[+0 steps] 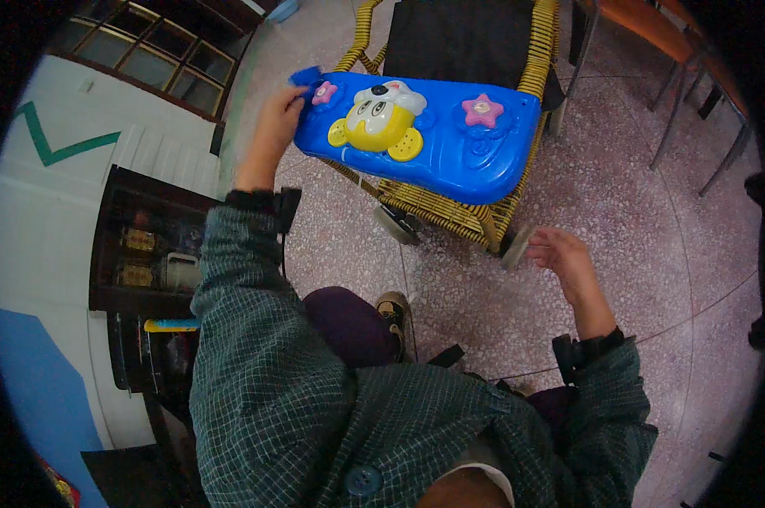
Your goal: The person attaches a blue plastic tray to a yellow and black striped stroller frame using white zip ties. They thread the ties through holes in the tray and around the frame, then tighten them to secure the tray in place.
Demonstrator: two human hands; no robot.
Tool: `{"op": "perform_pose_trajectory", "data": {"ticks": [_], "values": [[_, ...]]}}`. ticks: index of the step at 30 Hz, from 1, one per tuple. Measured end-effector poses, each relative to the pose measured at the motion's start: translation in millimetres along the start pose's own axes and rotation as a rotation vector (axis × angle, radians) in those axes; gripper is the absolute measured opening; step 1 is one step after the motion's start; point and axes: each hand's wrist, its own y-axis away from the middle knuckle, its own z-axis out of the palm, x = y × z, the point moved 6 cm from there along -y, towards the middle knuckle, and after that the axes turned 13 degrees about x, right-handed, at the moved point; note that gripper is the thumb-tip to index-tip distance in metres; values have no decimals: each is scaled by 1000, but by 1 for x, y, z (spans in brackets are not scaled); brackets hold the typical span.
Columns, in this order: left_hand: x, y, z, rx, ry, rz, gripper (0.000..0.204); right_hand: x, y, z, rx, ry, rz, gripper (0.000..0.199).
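A bright blue plastic tray (450, 157) with a yellow and white animal face and pink stars lies across a stroller (361, 38) wrapped in yellow and black cane. At the tray's left end, the fingers of my left hand (274, 125) are closed on a dark blue, ragged-looking cloth (308, 76). Whether that hand also touches the tray is hard to tell. My right hand (566, 261) hangs low on the right with its fingers apart, holding nothing. Beside its fingertips is a stroller wheel (518, 247). The stroller's black seat (450, 42) rises behind the tray.
Orange chairs (645, 30) with metal legs stand at the far right. A dark cabinet (145, 245) with glass doors lines the white wall on the left. My shoe (392, 315) rests on the speckled floor (476, 313) in front of the stroller.
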Motion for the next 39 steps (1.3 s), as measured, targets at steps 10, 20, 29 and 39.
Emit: {"op": "perform_pose_trajectory", "data": {"ticks": [10, 20, 29, 39], "values": [[86, 57, -23, -10, 128, 6, 18, 1, 4, 12, 7, 43, 0, 31], [185, 4, 60, -272, -54, 361, 23, -42, 34, 33, 0, -68, -264, 45], [268, 36, 89, -310, 287, 637, 23, -47, 56, 65, -111, 104, -346, 51], [272, 101, 48, -333, 419, 1138, 36, -42, 49, 61, -123, 245, -523, 40]]}}
